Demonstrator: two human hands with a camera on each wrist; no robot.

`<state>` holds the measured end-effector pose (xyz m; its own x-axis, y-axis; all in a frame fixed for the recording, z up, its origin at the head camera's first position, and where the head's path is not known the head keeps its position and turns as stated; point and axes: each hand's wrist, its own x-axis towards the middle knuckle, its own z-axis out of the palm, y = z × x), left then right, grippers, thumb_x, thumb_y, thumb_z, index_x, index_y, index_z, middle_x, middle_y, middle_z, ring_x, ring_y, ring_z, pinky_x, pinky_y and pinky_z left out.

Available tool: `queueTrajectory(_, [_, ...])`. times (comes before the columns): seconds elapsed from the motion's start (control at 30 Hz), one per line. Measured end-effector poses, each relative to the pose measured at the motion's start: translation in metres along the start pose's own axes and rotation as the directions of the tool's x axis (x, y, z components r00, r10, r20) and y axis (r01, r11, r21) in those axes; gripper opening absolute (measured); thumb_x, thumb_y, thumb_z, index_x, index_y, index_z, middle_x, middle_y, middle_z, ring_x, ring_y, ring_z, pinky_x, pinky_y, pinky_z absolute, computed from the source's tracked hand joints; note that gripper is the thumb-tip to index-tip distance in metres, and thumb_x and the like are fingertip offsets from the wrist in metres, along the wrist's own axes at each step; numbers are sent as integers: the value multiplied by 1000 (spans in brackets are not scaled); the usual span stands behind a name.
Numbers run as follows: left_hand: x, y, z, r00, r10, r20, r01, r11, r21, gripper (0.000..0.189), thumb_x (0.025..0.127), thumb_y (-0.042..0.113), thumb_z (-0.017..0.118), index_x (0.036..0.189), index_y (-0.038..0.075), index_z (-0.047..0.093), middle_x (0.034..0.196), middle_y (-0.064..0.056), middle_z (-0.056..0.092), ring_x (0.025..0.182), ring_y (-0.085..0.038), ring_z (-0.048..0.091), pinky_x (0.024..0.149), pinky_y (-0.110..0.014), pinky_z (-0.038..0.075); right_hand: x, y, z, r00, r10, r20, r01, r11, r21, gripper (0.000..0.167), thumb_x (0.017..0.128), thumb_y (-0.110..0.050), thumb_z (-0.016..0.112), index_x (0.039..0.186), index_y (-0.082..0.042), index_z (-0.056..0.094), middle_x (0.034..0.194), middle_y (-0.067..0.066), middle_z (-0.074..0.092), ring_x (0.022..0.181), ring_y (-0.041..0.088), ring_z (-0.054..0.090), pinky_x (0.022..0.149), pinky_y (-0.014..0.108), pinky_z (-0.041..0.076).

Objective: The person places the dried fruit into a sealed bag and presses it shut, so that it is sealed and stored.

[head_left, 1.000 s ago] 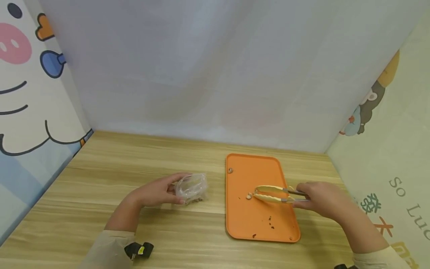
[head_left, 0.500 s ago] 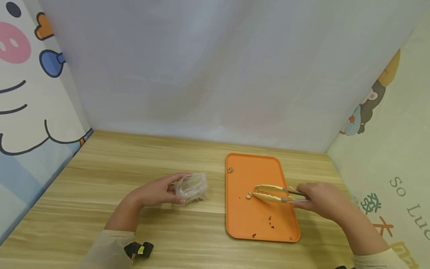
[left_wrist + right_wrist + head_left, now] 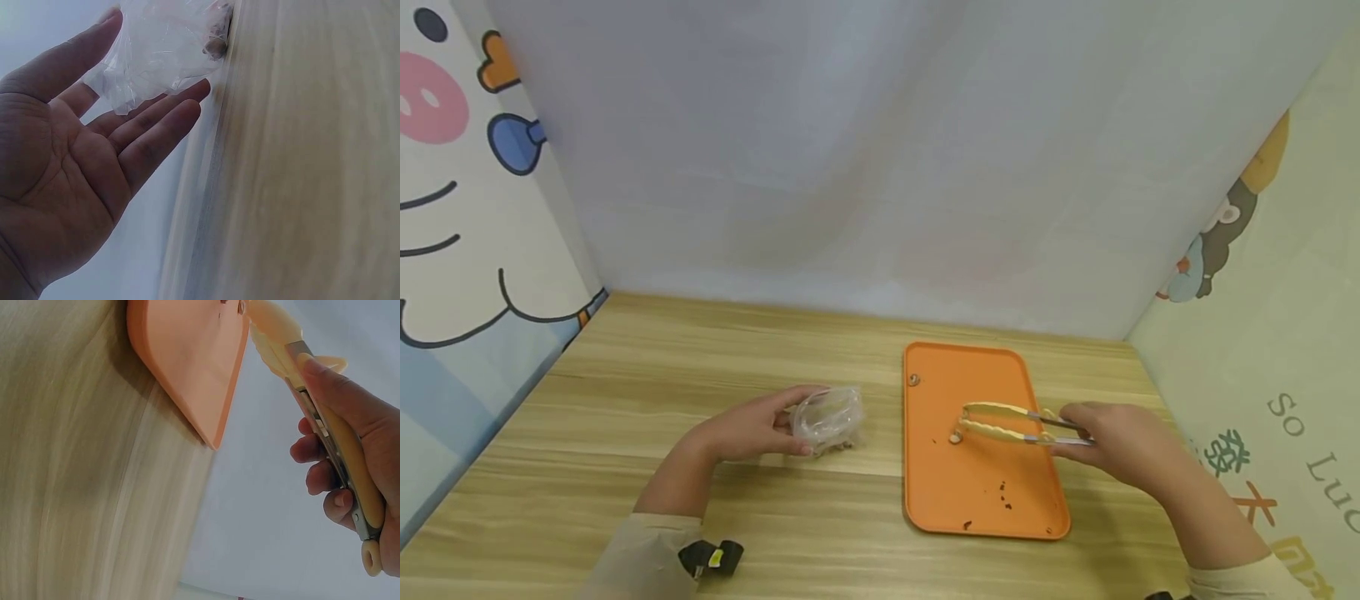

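Observation:
My left hand holds a clear plastic bag by its side, thumb in front and fingers behind. The bag stands on the table, its rounded mouth spread. Small brown pieces show low in it in the left wrist view. My right hand grips yellow-tipped kitchen tongs, fingers wrapped around the metal and yellow handles in the right wrist view. Over an orange tray, the tongs' tips are parted. Just in front of the lower tip lies a small whitish-brown round piece; whether they touch, I cannot tell.
A second small round piece lies by the tray's left rim. Several dark crumbs are scattered over its near half. The wooden table is bounded by a pale cloth behind and printed panels at both sides.
The tongs have shifted slightly left and up, with their tips now just above the round piece. The left hand, bag and tray have stayed in place.

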<state>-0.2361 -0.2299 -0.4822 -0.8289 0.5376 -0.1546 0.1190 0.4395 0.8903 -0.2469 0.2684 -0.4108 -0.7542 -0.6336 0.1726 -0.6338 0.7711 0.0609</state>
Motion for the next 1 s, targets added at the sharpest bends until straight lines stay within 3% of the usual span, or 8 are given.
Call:
queueTrajectory(0.37, [0,1,-1,1000,-2,-2,2,1000,-11,79,87,29,76,152,33,32,139,-13,47,115,-26,58,88,-36,50,9,-8,-4,999,-23,-25,23,1000,5,33,80,-52,74,88,-25,56,71,-19,52,56,-3,41,49,21,35])
queueTrajectory(0.53, [0,1,0,1000,-3,1,3,1000,-4,80,87,30,76,153,32,32,138,-13,49,114,-25,59,88,-36,50,15,-14,-2,999,-20,-37,21,1000,11,31,80,-48,77,92,-24,61,75,-17,60,60,-2,51,50,23,39])
queueTrajectory(1.0, [-1,2,2,1000,0,1,0,1000,-4,78,86,30,77,151,35,33,138,-12,48,114,-26,58,89,-37,49,35,-30,-6,972,-148,-182,149,989,-5,41,78,-44,79,104,-16,67,87,-7,70,63,6,64,51,22,45])
